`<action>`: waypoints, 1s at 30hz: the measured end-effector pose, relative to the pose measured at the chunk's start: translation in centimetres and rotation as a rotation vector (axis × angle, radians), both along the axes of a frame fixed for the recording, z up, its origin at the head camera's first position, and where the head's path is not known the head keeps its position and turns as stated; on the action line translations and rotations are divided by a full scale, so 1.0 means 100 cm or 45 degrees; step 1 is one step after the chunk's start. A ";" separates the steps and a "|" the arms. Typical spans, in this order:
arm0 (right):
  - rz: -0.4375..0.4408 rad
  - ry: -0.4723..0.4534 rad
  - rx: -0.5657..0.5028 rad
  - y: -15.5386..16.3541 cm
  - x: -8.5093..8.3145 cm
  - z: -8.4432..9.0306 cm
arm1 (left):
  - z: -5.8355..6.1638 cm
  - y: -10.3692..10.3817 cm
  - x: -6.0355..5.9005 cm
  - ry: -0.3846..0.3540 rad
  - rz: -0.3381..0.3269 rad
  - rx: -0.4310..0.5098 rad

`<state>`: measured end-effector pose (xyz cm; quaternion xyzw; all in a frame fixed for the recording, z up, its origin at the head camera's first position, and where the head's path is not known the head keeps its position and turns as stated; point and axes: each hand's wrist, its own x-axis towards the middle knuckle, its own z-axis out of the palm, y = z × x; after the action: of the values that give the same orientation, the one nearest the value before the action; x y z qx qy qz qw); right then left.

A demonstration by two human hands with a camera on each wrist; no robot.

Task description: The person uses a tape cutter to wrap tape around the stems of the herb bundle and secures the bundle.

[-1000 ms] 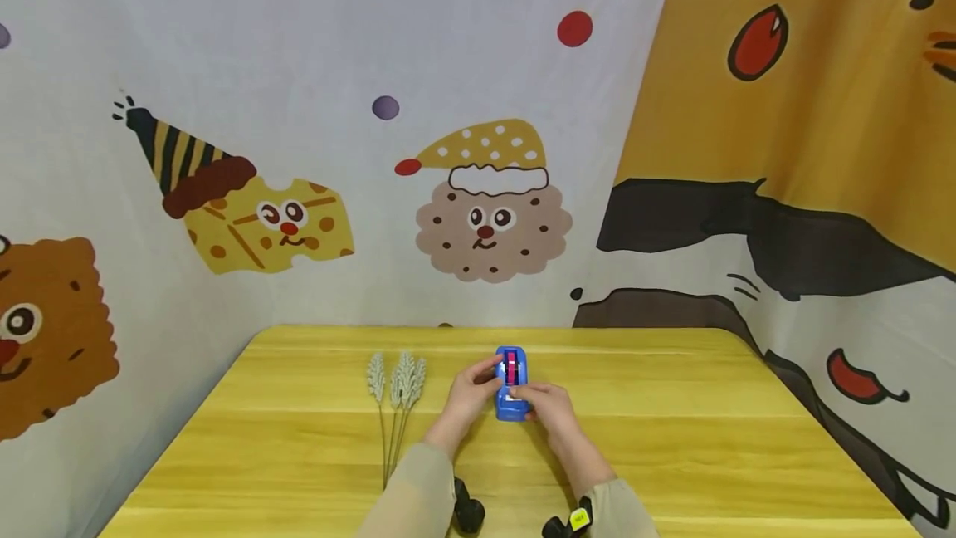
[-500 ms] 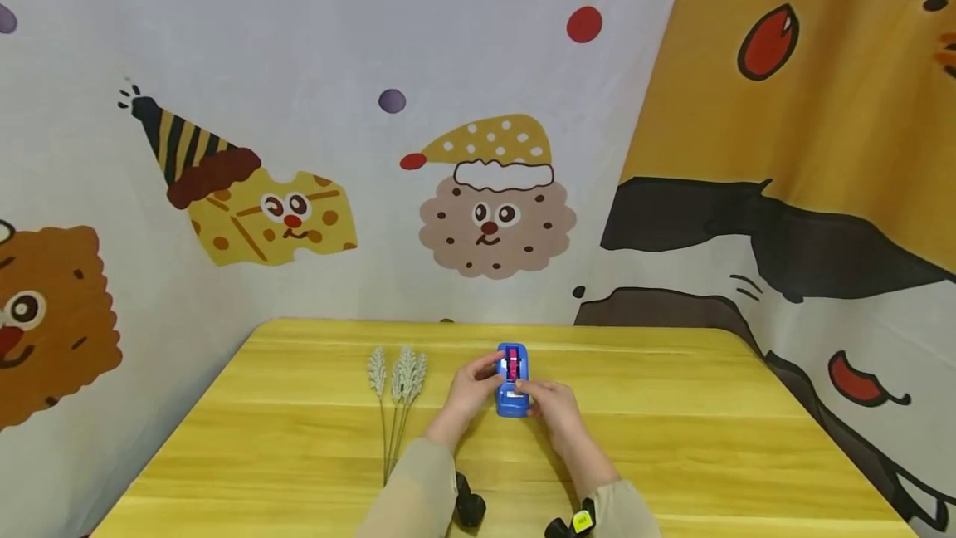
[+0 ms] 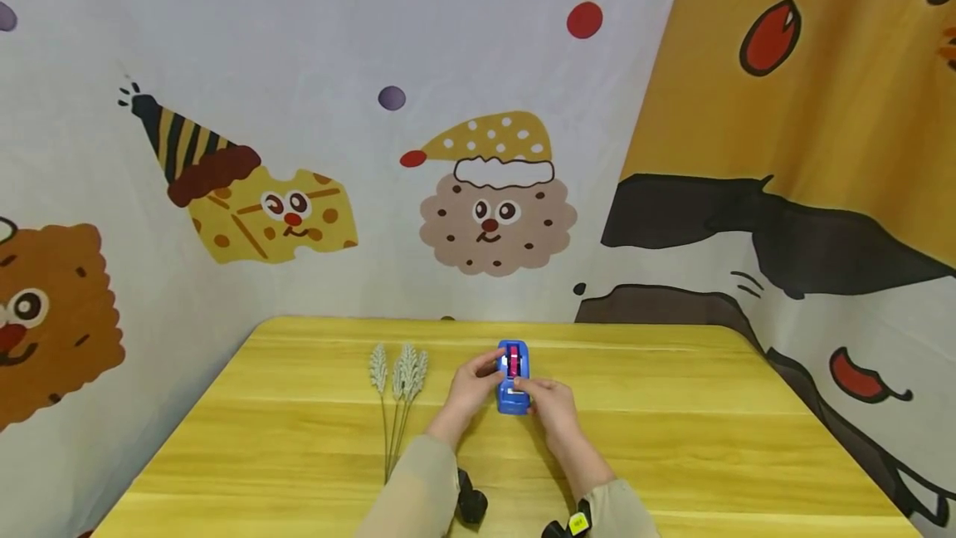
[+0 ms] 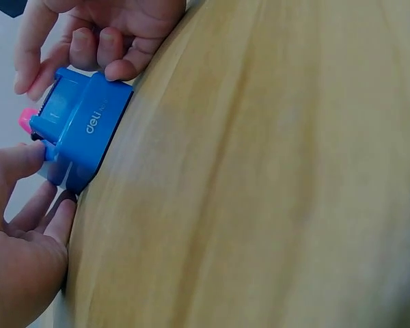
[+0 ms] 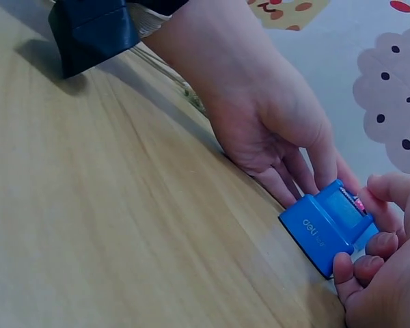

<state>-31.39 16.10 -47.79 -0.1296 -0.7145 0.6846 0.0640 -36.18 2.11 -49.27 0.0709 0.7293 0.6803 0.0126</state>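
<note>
A blue tape dispenser (image 3: 513, 403) marked "deli" stands upright on the table, with a pink roll (image 3: 513, 359) in its slot. My left hand (image 3: 470, 390) grips its left side, thumb on the edge and other fingers lower down. From the right, my right hand (image 3: 554, 408) has its thumb over the dispenser's top behind the near end. In the right wrist view, curled right fingers (image 5: 370, 266) lie against the dispenser's side (image 5: 324, 229). The right thumb and index finger come close together beside the roll. Whether they pinch a tape end cannot be told.
Several pale grey-green dried stalks (image 3: 403, 380) lie on the wooden table (image 3: 702, 430) left of my left hand. Black wrist cameras hang under both sleeves. Behind the table's far edge hangs a printed cloth (image 3: 478, 48).
The head view has shifted slightly. My right thumb has slid a little on the dispenser's top, away from me. The dispenser and my left hand keep their places.
</note>
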 end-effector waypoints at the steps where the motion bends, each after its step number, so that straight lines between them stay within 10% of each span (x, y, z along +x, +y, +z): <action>1: 0.001 0.005 0.003 0.000 0.001 0.000 | 0.000 0.000 0.000 -0.002 0.001 -0.003; 30: 0.006 0.058 0.122 -0.004 0.014 -0.002 | 0.003 0.000 -0.001 -0.003 -0.002 -0.020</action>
<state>-29.98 15.72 -47.95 -0.1092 -0.7451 0.6525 0.0845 -36.23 2.11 -48.98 0.0705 0.7346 0.6746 0.0144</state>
